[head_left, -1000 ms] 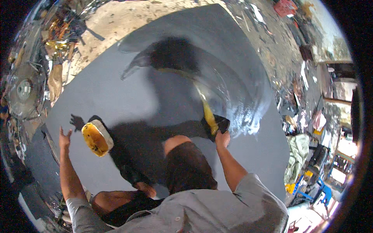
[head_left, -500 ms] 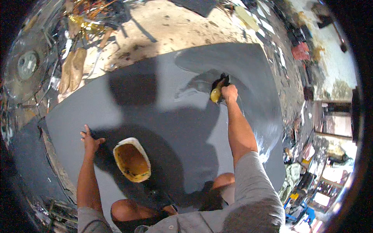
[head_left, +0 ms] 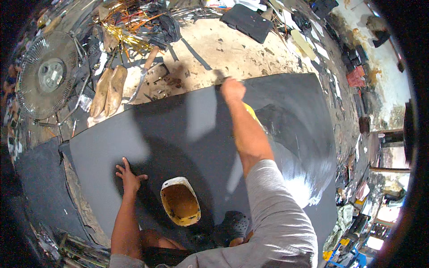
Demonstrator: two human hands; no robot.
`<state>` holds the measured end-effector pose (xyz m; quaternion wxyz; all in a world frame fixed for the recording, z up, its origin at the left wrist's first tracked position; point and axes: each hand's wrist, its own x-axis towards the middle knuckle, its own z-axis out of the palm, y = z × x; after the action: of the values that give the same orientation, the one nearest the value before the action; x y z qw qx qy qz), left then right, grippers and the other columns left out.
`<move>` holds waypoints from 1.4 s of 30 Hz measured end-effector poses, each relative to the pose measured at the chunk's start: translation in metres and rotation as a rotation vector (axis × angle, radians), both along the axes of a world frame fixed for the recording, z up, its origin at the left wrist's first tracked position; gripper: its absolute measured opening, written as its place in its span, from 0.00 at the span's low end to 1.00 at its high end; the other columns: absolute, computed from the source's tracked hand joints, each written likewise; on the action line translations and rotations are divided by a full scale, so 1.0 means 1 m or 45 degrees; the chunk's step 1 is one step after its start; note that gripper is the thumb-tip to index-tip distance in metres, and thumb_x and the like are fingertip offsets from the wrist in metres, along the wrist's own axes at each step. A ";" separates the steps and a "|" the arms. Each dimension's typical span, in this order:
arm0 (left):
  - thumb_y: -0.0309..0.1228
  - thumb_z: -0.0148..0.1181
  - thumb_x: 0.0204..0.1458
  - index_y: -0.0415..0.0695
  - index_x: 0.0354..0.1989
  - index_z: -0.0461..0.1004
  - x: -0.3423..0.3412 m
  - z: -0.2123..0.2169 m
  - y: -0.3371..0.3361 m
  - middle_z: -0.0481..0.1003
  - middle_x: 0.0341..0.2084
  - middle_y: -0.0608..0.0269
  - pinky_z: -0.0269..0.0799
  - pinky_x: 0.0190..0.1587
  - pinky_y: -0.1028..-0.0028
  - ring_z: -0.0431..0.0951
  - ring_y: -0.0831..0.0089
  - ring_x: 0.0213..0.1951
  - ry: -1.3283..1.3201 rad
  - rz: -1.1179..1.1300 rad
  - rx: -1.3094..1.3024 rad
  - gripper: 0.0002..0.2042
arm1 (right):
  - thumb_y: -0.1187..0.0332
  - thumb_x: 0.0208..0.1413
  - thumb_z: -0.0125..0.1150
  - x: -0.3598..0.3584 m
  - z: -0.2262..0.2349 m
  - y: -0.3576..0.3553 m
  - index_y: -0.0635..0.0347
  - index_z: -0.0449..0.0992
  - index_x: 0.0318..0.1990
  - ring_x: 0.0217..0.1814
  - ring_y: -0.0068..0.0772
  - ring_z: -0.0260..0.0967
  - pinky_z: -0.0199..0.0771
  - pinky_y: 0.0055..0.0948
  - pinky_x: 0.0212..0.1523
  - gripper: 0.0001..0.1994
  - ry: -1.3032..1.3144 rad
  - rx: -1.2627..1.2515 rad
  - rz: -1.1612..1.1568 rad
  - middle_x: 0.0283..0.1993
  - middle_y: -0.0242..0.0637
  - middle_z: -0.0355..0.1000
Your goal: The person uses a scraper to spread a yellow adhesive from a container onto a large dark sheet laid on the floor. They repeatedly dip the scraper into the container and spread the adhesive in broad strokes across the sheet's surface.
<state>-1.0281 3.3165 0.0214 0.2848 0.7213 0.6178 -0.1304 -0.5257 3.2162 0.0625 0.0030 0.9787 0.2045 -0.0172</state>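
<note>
Standing open, fingers spread, your left hand (head_left: 129,181) is near the tub (head_left: 175,181), which rests on the dark sheet (head_left: 105,147) between your forearms. Your right hand (head_left: 233,90), well apart, is blurred over the far edge; I cannot tell if it grips something. Beyond, leftward, is a fan (head_left: 51,73).

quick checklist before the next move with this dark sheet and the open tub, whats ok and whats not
1. Oval tub upright on the dark sheet: ok
2. Left hand apart from the tub: ok, spread open
3. Right hand gripping a tool: cannot tell, blurred near the far edge
4. Perforated clog off the glossy patch: ok
5. Sheet evenly coated: not ok, left side looks matte
</note>
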 end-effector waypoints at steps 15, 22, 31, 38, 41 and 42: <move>0.32 0.82 0.30 0.59 0.76 0.34 0.005 0.006 -0.003 0.30 0.72 0.31 0.49 0.69 0.41 0.30 0.26 0.70 -0.027 0.022 -0.027 0.67 | 0.70 0.55 0.48 0.138 -0.022 -0.108 0.46 0.71 0.62 0.57 0.53 0.73 0.73 0.48 0.57 0.24 0.248 -0.072 -0.110 0.56 0.50 0.74; 0.31 0.83 0.29 0.60 0.76 0.34 0.005 0.003 -0.004 0.31 0.72 0.32 0.48 0.69 0.41 0.30 0.27 0.71 -0.018 0.008 0.038 0.67 | 0.70 0.51 0.57 -0.003 0.010 -0.002 0.36 0.77 0.57 0.50 0.50 0.76 0.76 0.43 0.52 0.24 0.145 -0.158 0.528 0.50 0.49 0.77; 0.29 0.82 0.30 0.66 0.75 0.36 0.008 0.003 -0.007 0.30 0.74 0.39 0.55 0.58 0.25 0.30 0.32 0.72 -0.043 0.091 -0.012 0.66 | 0.54 0.50 0.66 0.047 0.027 -0.056 0.61 0.78 0.49 0.52 0.52 0.77 0.76 0.46 0.52 0.24 0.289 0.004 -0.121 0.50 0.51 0.77; 0.29 0.81 0.31 0.69 0.75 0.35 0.015 0.010 -0.006 0.28 0.74 0.44 0.58 0.53 0.21 0.30 0.35 0.73 0.036 0.110 -0.028 0.65 | 0.65 0.58 0.53 -0.105 -0.035 0.068 0.55 0.84 0.35 0.43 0.45 0.81 0.81 0.44 0.40 0.12 0.150 0.084 0.132 0.40 0.42 0.82; 0.29 0.81 0.32 0.70 0.75 0.36 0.017 0.016 -0.006 0.27 0.74 0.45 0.58 0.53 0.21 0.29 0.37 0.73 0.017 0.123 -0.030 0.65 | 0.67 0.53 0.55 -0.196 -0.027 0.098 0.49 0.79 0.29 0.30 0.38 0.77 0.77 0.44 0.30 0.06 -0.049 0.298 0.524 0.28 0.34 0.77; 0.29 0.81 0.32 0.70 0.75 0.37 0.017 0.018 -0.006 0.27 0.74 0.46 0.58 0.53 0.21 0.29 0.37 0.73 0.015 0.132 -0.046 0.64 | 0.68 0.53 0.54 -0.206 -0.021 0.092 0.52 0.79 0.36 0.30 0.43 0.76 0.75 0.46 0.30 0.07 -0.268 0.730 0.869 0.29 0.36 0.76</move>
<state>-1.0114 3.3101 0.0390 0.3003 0.6822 0.6537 -0.1308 -0.7313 3.3086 0.0413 -0.2418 0.8130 0.5104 0.1416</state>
